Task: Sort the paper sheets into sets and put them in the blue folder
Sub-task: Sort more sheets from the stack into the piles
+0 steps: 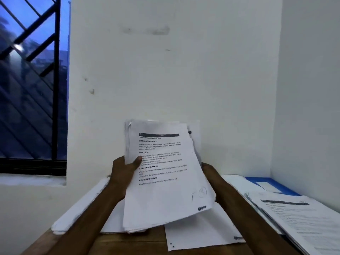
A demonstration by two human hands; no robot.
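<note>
Fingers [120, 161] of the left hand [123, 173] wrap behind the left edge of the stack of sheets [165, 190] while the thumb [137, 161] pinches the printed top page, holding the stack upright above the surface [132, 243]. The right hand [208, 173] reaches behind the stack at 3 o'clock with its fingers hidden, so I cannot tell whether it grips or only props. The step looks like reading the top heading to choose its set. The upper edges are fanned, so it seems best to keep the pinch firm and slide off one page with the thumb. The blue folder [272, 183] lies at 3 o'clock from the stack, partly under a printed pile [298, 218] at 4 o'clock. A loose sheet [198, 230] lies at 6 o'clock and a white pile [82, 208] at 8 o'clock. White wall [174, 70] rises behind, with a barred window [33, 80] at 10 o'clock.
</note>
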